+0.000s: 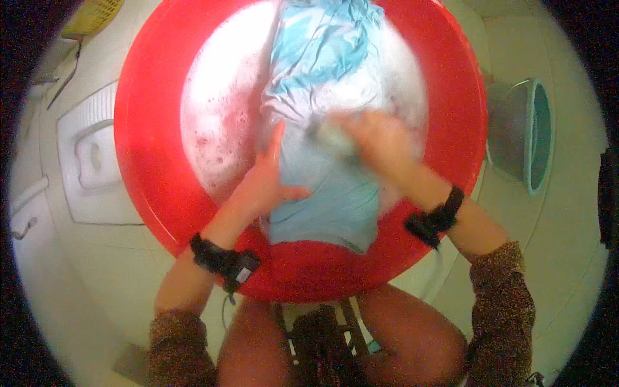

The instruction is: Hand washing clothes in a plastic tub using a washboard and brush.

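A wet light-blue cloth garment (329, 193) is spread lengthwise through a big red plastic basin (150, 121), bunched at its far end and flatter near me. Along the garment's left edge rests my left hand (268, 181), thumb and fingers apart, holding nothing. My right hand (382, 138) is over the cloth's middle, closed around a pale greenish scrubbing item (336, 138). Motion blur hides whether that item is a brush or a bar of soap. Creases gather in the fabric just beyond both hands. White suds (227, 87) float on the water around the garment.
A grey bucket with a teal rim (534, 138) lies or stands right of the basin. Left of it, a white squat toilet (92, 155) is set in the tiled floor (106, 271). A yellow plastic basket (94, 17) is at upper left. Black devices with cables are strapped to both wrists.
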Action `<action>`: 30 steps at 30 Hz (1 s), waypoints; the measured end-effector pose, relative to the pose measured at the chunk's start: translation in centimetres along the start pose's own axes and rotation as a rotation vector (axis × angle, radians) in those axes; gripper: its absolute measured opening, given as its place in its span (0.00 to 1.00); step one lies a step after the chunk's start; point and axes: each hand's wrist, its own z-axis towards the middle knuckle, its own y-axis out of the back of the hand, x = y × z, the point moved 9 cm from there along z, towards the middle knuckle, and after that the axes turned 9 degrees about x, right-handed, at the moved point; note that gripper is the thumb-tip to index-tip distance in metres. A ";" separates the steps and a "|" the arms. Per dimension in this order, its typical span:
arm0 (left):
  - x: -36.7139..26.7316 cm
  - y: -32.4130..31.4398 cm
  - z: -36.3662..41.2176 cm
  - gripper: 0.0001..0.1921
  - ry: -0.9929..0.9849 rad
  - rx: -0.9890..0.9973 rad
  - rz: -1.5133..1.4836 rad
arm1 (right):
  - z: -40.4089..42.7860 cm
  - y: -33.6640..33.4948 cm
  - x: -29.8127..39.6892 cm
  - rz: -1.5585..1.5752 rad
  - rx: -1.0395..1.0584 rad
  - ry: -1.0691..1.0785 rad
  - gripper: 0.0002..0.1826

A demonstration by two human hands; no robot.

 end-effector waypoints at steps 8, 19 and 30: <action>0.2 0.1 -0.5 0.64 -0.062 -0.009 0.078 | 0.5 -0.4 -1.0 -0.121 -0.074 -0.031 0.24; -7.4 -3.2 -3.8 0.35 -0.462 -0.154 0.732 | -3.3 -12.1 -12.4 0.160 -0.070 -0.374 0.50; -8.3 -9.2 -5.5 0.05 -0.683 -0.030 0.734 | -1.8 2.1 -3.7 0.148 -0.127 0.196 0.40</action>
